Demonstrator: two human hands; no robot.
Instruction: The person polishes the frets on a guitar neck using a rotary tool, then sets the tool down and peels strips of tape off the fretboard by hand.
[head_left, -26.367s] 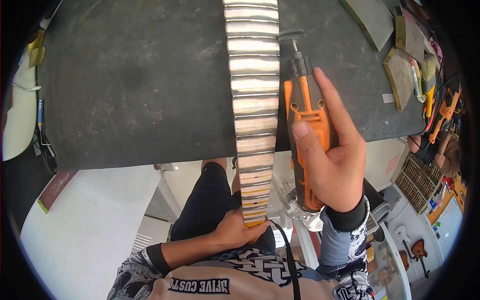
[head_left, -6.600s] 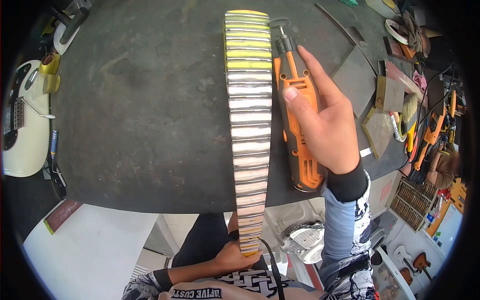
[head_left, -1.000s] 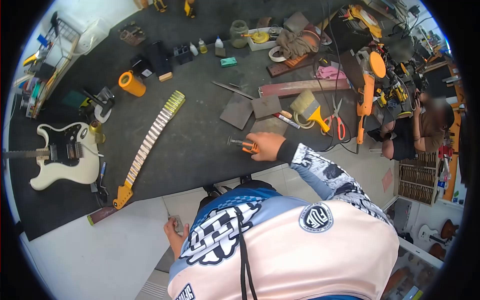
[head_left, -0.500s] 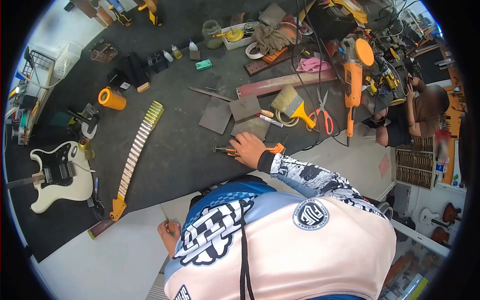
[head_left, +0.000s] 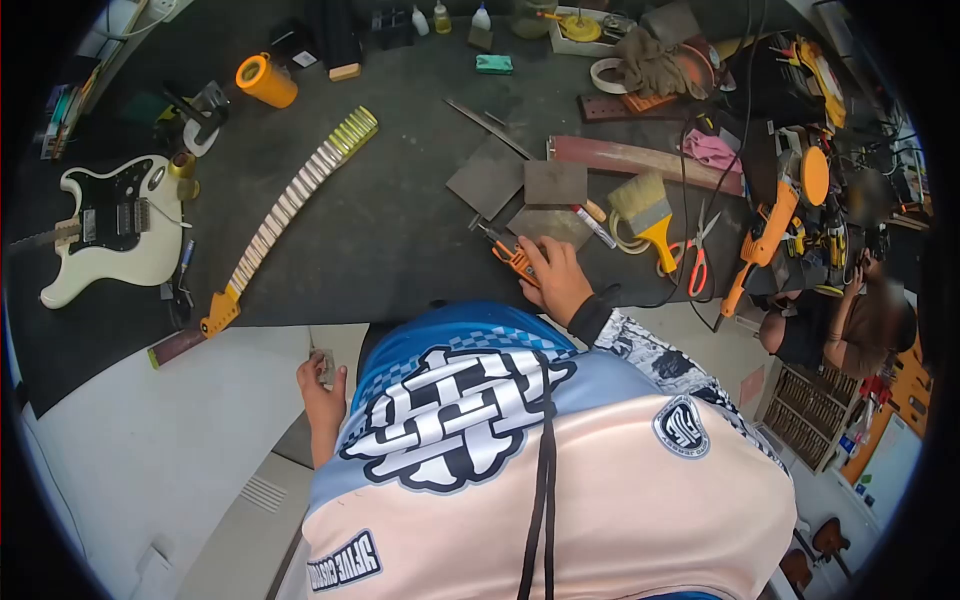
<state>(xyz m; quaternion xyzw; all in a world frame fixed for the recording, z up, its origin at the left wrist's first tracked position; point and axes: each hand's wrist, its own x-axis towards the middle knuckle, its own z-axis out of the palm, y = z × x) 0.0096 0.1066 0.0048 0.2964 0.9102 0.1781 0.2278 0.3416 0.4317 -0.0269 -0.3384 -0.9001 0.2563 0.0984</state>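
My right hand point(head_left: 557, 278) is closed round an orange-and-black hand tool point(head_left: 515, 262) at the bench's front edge; its narrow metal end points away to the left. Just beyond it lie several flat grey plates point(head_left: 556, 184) and a red-and-white marker point(head_left: 594, 226). Down at the left, below the bench edge, my left hand point(head_left: 322, 388) pinches a small light piece point(head_left: 326, 366) that I cannot identify. A guitar neck point(head_left: 290, 210) with pale strips between its frets lies on the bench, its headstock near the front edge.
A white electric guitar body point(head_left: 122, 232) lies at the left. To the right are a wide brush point(head_left: 645, 210), red-handled scissors point(head_left: 700, 262) and an orange power tool point(head_left: 768, 235) with cables. An orange cup point(head_left: 266, 80) stands further back. A seated person point(head_left: 850, 325) is at far right.
My view has shifted, so the bench sits higher in the picture. The tool under my right hand has turned, its metal end now angled further away. My left hand remains below the bench edge.
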